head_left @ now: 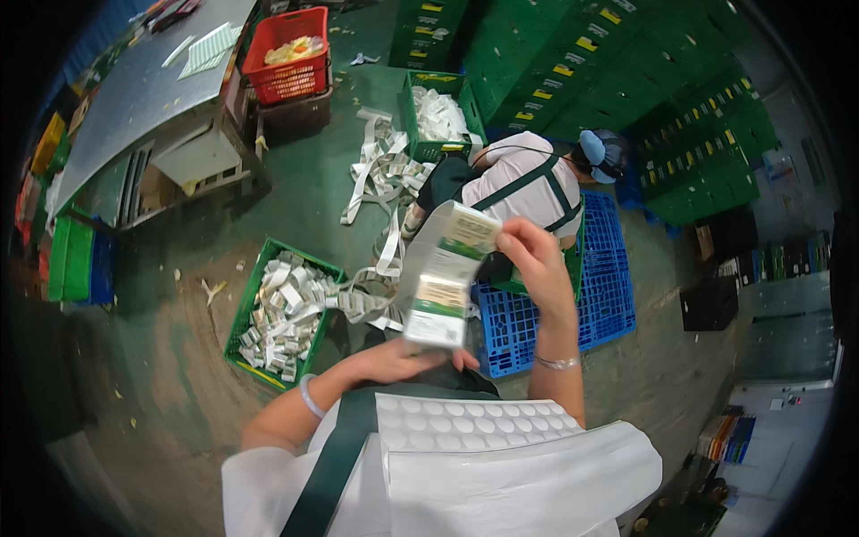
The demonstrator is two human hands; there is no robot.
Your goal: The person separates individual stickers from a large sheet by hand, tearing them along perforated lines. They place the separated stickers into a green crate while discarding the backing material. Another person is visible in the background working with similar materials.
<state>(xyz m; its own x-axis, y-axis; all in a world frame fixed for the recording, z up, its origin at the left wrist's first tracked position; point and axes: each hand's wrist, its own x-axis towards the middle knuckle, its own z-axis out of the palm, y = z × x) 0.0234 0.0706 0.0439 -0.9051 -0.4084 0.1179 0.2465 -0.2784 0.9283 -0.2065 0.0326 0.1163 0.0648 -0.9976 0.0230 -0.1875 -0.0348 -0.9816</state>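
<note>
A strip of white, cream and green printed labels [445, 282] hangs slantwise in front of me, slightly blurred. My right hand [537, 255] pinches its upper right corner between thumb and fingers. At the lower end is my left hand [403, 361], its fingers partly hidden behind the strip and closed around its bottom edge. Across my lap lies a sheet of round white stickers [465, 421], with a curled white backing sheet [528, 479] over its near part. Neither hand touches these sheets.
Left of me stands a green crate [234, 345] filled with small white-and-green pieces. Long label strips [385, 170] trail over the floor toward another green crate [474, 103]. A co-worker [523, 179] bends beside a blue pallet [608, 268]. A red basket [327, 63] stands by a metal table [116, 107].
</note>
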